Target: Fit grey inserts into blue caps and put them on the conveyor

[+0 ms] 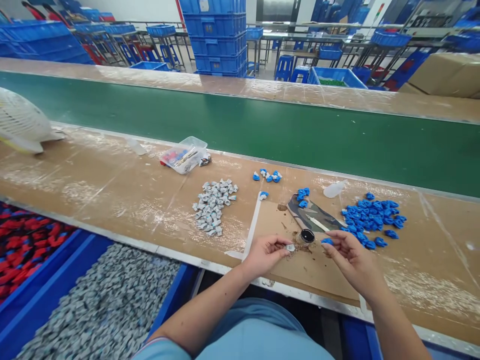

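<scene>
My left hand (267, 255) pinches a small grey-white plastic piece (290, 247) between thumb and fingers. In my right hand (347, 252) a small blue piece (327, 241) is held by the fingertips. Between the hands stands a small round cup of dark liquid (307, 236). Behind it, a thin pale stick-like tool (318, 223) lies on a camouflage-patterned cloth (322, 212), beside a few blue pieces (303, 196). A pile of grey pieces (213, 207) lies to the left, and a pile of blue pieces (373, 217) to the right.
Beyond the cardboard-covered bench runs a green conveyor belt (232, 122). A clear plastic box (185, 155) and several joined blue-and-white pieces (268, 175) sit on the bench. At lower left is a blue bin of grey pieces (77, 262); a white fan (22, 120) stands farther left.
</scene>
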`<action>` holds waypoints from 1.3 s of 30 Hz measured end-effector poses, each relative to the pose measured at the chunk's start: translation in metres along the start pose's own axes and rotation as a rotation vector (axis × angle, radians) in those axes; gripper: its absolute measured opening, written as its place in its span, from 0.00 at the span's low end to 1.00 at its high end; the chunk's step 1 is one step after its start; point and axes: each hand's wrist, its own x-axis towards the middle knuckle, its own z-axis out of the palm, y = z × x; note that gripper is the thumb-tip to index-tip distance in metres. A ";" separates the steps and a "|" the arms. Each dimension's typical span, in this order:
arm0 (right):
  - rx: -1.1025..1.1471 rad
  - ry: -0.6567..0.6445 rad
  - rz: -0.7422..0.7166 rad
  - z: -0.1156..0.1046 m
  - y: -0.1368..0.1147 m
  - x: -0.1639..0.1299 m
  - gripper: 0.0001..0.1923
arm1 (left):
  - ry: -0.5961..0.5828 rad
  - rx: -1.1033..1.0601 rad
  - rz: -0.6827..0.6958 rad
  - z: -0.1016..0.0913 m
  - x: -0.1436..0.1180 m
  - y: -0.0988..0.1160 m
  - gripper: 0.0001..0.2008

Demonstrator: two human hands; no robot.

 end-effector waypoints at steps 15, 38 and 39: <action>-0.353 -0.024 -0.300 -0.001 -0.017 0.013 0.12 | 0.016 0.041 0.046 -0.003 -0.001 0.001 0.14; -0.115 0.084 -0.094 0.013 -0.018 0.001 0.13 | 0.011 -0.119 -0.072 -0.001 0.000 -0.001 0.19; -0.080 0.060 -0.095 0.015 -0.021 -0.001 0.12 | 0.010 -0.124 -0.072 -0.001 0.000 0.000 0.20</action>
